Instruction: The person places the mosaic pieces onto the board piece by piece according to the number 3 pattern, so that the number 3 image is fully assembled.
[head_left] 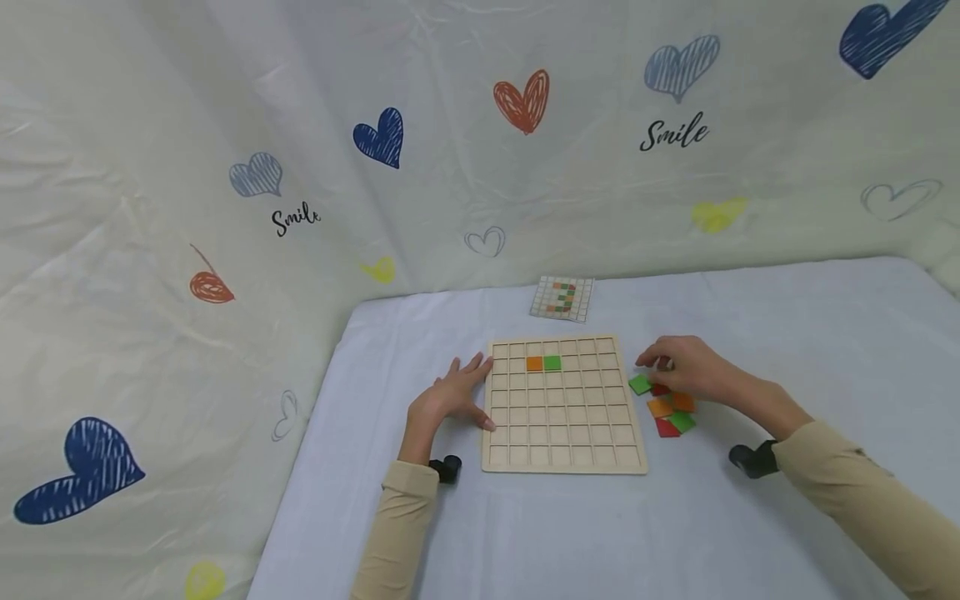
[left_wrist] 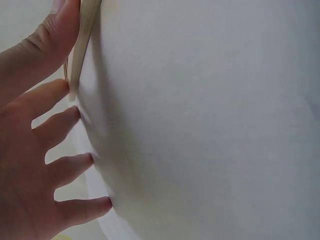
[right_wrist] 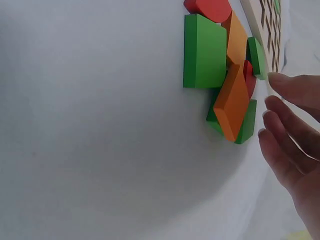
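A wooden grid board (head_left: 555,408) lies flat on the table, an orange square (head_left: 534,364) and a green square (head_left: 552,363) side by side in its upper part. My left hand (head_left: 450,396) spreads its fingers along the board's left edge, thumb and fingertips at the frame. To the right of the board is a loose pile of green, orange and red pieces, with a green tile (head_left: 640,384) nearest the board. Over the far side of this pile hovers my right hand (head_left: 686,367). Its thumb and bent fingers (right_wrist: 287,130) are slightly apart, nothing showing between them.
Behind the board lies a small card (head_left: 562,298) printed with a grid and a coloured tile pattern. A white cloth (head_left: 540,533) covers the table. A pale curtain (head_left: 442,183) with hearts and "Smile" lettering hangs at the back and left.
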